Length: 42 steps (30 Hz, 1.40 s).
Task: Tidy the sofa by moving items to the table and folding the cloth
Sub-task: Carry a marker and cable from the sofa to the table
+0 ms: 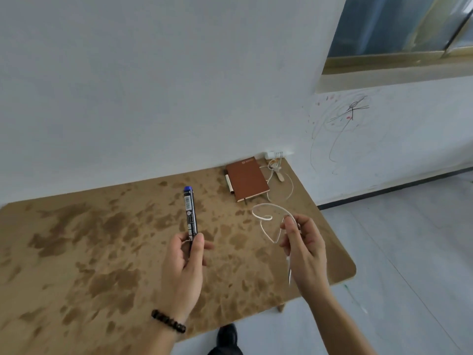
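Step in hand: carry-to-table, at the drop-off stage. Both hands are over the table (102, 252), nothing set down from them yet.

Left hand (183, 262) grips a marker (190, 211), blue cap up, barrel near upright, thumb and fingers curled round the lower end. The marker is held above the tabletop, not touching it.

Right hand (303, 244) pinches a thin white cable (266, 216) between thumb and fingertips. 1 loop sticks out up-left of the hand, 1 end dangles below the palm. The cable looks clear of the surface, but I can't be sure at the lowest loop.

On the table at the far right corner: brown notebook (247, 179) lying flat, a pen (229, 183) just beside its left edge, and a second cable (289, 185) looped to its right. That cable runs to a white power strip (275, 154) against the wall.

Sofa and cloth are not in view, so folding can't be judged; likely not reached.

Next move, my guess: lower both hands and let go. Lay the marker flat so it doesn't roll, and put the cable near the notebook group with the loose tail pulled in from the edge. The bare patch between marker and notebook looks the obvious spot.

Risks: the round marker rolling, the cable tail sliding off the right edge.

Beaded bracelet (167, 321) on the left wrist
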Each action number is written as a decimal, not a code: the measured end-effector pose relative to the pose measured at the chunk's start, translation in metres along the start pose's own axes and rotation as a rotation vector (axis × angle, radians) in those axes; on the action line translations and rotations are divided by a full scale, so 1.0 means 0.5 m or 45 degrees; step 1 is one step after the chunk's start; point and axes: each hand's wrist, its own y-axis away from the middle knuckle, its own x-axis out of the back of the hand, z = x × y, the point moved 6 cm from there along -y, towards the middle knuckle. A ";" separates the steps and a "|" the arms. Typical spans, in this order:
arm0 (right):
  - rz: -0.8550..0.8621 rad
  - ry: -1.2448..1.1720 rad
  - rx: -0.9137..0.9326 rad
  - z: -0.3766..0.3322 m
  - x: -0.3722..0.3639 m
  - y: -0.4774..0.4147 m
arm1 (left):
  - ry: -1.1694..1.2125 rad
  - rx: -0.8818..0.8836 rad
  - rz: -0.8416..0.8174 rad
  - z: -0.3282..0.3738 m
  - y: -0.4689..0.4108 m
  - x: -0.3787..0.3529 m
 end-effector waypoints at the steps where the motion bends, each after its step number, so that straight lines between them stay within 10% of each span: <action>1: -0.013 0.028 -0.013 0.000 -0.009 -0.052 | -0.010 0.034 -0.003 -0.003 -0.050 -0.027; 11: 0.050 0.519 0.296 0.038 -0.071 -0.556 | -0.408 0.423 0.034 -0.142 -0.411 -0.236; 16: -0.261 0.943 0.420 0.202 -0.136 -0.715 | -0.498 0.583 0.099 -0.246 -0.513 -0.295; 20: -0.744 1.464 -0.001 0.397 -0.147 -0.730 | -0.672 0.643 0.052 -0.323 -0.578 -0.347; 42: -1.104 1.489 -0.222 0.494 -0.148 -0.669 | -0.861 0.679 -0.233 -0.433 -0.676 -0.408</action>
